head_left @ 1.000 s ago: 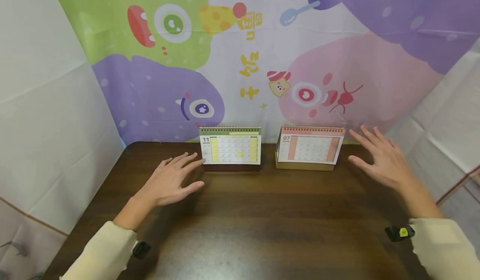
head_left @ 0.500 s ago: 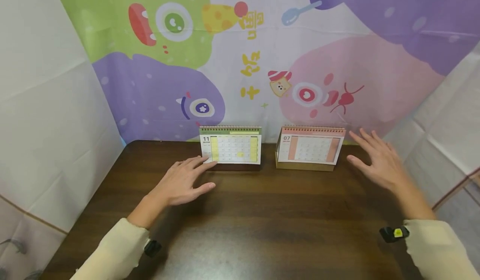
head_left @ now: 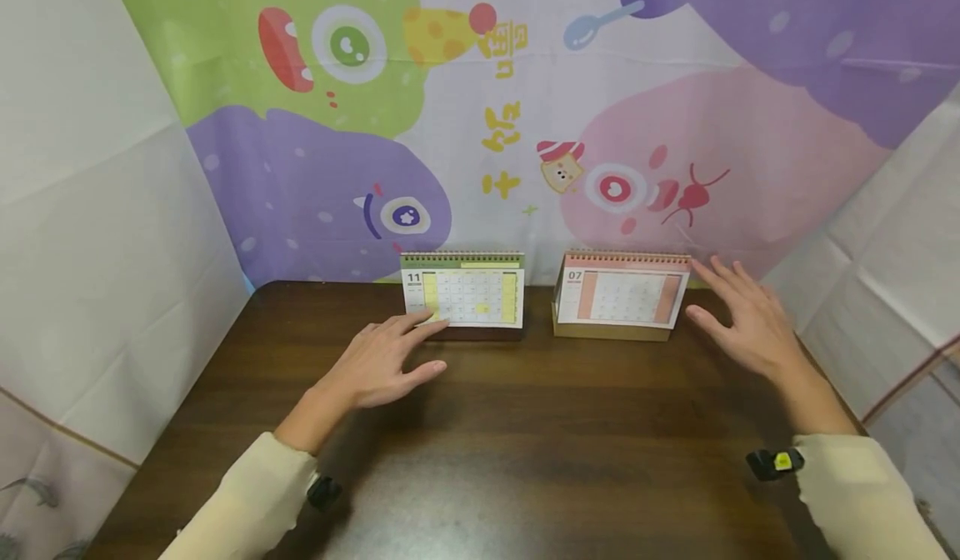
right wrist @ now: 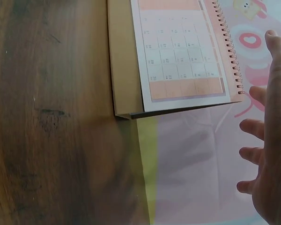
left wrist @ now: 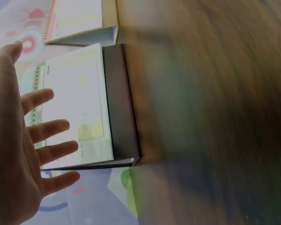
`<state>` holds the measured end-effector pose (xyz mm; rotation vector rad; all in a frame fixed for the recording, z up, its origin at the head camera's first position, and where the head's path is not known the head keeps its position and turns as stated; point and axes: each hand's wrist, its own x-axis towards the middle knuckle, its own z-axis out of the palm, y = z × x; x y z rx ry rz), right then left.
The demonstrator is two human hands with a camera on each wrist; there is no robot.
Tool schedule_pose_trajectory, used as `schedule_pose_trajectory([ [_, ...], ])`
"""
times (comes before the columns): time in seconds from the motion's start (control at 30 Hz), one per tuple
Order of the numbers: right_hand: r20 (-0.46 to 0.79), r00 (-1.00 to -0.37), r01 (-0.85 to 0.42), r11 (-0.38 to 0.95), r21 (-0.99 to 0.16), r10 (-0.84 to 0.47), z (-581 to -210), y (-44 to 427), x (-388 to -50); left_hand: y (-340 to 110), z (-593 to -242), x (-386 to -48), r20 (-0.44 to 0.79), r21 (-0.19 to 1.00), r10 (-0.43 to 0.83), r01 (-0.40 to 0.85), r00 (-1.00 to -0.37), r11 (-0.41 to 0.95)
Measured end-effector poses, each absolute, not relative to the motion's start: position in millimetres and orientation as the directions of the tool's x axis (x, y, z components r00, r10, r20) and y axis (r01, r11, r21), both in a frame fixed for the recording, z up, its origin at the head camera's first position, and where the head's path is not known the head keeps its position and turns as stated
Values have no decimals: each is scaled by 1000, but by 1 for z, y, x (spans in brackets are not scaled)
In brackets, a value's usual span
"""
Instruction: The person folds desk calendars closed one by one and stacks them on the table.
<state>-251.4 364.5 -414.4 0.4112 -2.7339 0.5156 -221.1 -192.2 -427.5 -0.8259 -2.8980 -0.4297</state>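
Green-topped desk calendar (head_left: 474, 289) and pink-topped desk calendar (head_left: 624, 295) stand tented at back of wooden table (head_left: 540, 460), probably light and stiff, best gripped by side edges; left hand (head_left: 382, 364), right hand (head_left: 750, 328) nearby, fingers spread

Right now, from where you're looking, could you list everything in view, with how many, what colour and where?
Table: 1, dark brown, under everything else
Green-topped calendar: 1, green, white and yellow, back of the table, left
Pink-topped calendar: 1, pink and white on a tan base, back of the table, right
Cartoon cloth: 1, white, green, purple and pink, behind the table
Side sheets: 2, whitish, left and right
Wrist devices: 2, black, by the cuffs
Sleeves: 2, cream, lower left and right
Left hand: 1, bare, before the green-topped calendar's lower left corner
Right hand: 1, bare, at the pink-topped calendar's right side
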Motion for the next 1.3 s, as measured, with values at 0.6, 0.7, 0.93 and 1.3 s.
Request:
schedule_pose_trajectory([
  [0.6,402,-892,-348,883,-314,-209,-423,354,-258,-162,-430,-222,193,272,472,509,-860,817],
  [0.7,399,-895,-343,881,-326,-201,-424,354,-258,-157,-430,-222,199,270,476,515,-856,814],
  [0.93,418,-891,-337,875,-347,-178,-427,352,-258,-145,-430,-225,205,268,493,534,-845,802],
  [1.3,446,-881,-336,871,-358,-156,-427,348,-260,-126,-428,-227,222,267,496,542,-839,797],
])
